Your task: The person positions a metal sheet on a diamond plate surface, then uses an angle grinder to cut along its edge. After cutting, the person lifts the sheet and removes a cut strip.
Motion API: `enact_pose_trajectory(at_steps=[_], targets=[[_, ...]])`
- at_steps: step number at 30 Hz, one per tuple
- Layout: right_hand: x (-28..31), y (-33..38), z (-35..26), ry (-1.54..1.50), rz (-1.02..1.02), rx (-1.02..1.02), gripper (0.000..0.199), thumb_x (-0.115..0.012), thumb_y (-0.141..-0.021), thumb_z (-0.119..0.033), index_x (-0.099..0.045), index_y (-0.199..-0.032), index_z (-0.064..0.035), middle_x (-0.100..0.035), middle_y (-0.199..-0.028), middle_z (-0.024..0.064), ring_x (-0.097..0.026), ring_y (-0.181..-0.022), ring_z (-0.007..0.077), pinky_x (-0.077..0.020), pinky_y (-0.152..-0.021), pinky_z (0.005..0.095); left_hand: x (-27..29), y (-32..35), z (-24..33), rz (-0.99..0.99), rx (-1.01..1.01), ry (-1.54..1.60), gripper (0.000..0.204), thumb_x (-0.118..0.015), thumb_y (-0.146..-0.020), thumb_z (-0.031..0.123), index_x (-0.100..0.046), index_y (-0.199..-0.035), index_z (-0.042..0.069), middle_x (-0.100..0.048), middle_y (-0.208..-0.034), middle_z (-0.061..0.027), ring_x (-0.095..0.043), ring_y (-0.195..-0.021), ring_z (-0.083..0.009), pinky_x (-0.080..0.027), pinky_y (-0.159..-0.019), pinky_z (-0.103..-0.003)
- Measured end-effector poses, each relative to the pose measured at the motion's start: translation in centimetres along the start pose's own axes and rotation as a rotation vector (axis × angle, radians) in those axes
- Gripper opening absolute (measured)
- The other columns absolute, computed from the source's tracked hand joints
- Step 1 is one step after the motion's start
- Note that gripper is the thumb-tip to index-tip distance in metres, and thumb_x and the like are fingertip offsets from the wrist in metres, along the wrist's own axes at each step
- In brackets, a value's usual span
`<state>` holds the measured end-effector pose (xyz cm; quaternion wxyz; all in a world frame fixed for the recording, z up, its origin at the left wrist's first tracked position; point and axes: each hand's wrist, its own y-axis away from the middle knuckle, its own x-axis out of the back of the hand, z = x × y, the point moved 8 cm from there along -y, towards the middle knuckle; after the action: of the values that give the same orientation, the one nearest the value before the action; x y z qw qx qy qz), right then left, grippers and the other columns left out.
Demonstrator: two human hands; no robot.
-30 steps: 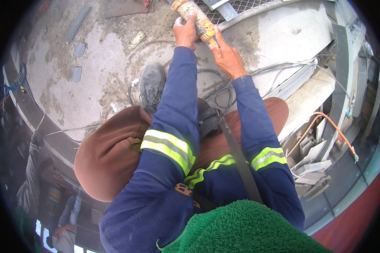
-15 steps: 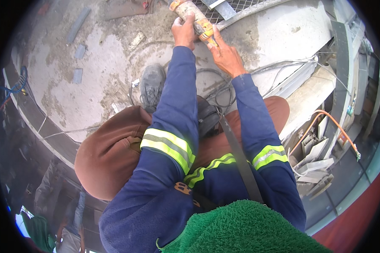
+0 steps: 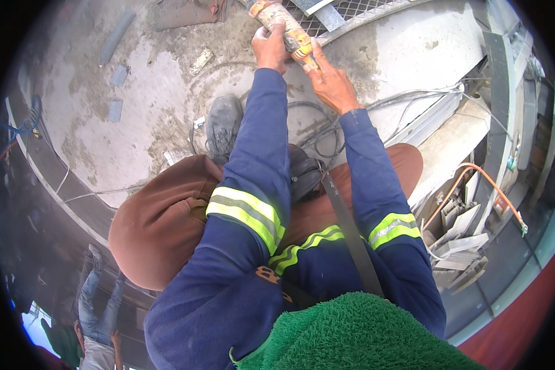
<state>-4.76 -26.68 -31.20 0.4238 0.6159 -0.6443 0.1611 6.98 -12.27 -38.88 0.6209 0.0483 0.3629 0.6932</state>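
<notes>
Almost nothing has been changed over the last second: the worn yellow-orange power tool (image 3: pixel 297 41) is kept at the top edge of the view, above the concrete floor (image 3: pixel 148 68) and near the mesh panel (image 3: pixel 361 10), its far end cut off. Its body is clasped by the left hand (image 3: pixel 270 48), thumb on top; its rear end is gripped by the right hand (image 3: pixel 334 85). Only the co-worker's legs (image 3: pixel 88 307) at lower left have been shifted. From this, a steady two-handed hold may be inferred
</notes>
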Motion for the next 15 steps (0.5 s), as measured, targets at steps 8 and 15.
enact_pose_trajectory(at_steps=[8, 15], targets=[[-0.4, -1.4, -1.0, -0.028, 0.021, 0.039, 0.077, -0.063, -0.109, -0.043, -0.028, -0.178, -0.0409, -0.080, -0.099, 0.0272, -0.075, -0.093, 0.0539, -0.0586, -0.083, 0.0604, 0.2, -0.5, 1.8, -0.021, -0.021, -0.004, 0.055, -0.079, -0.105, 0.030, -0.063, -0.141, -0.008, -0.075, -0.124, -0.0164, -0.078, -0.101, -0.0244, -0.067, -0.081, -0.042], [-0.3, -1.3, -1.6, -0.044, -0.039, -0.005, 0.078, -0.063, -0.109, -0.037, -0.028, -0.179, -0.0351, -0.078, -0.112, 0.0323, -0.073, -0.107, 0.0571, -0.0583, -0.090, 0.0596, 0.4, -0.6, 1.8, -0.045, 0.076, -0.014, 0.057, -0.083, -0.100, 0.034, -0.065, -0.139, -0.003, -0.076, -0.122, -0.0124, -0.078, -0.100, -0.0225, -0.066, -0.080, -0.041]])
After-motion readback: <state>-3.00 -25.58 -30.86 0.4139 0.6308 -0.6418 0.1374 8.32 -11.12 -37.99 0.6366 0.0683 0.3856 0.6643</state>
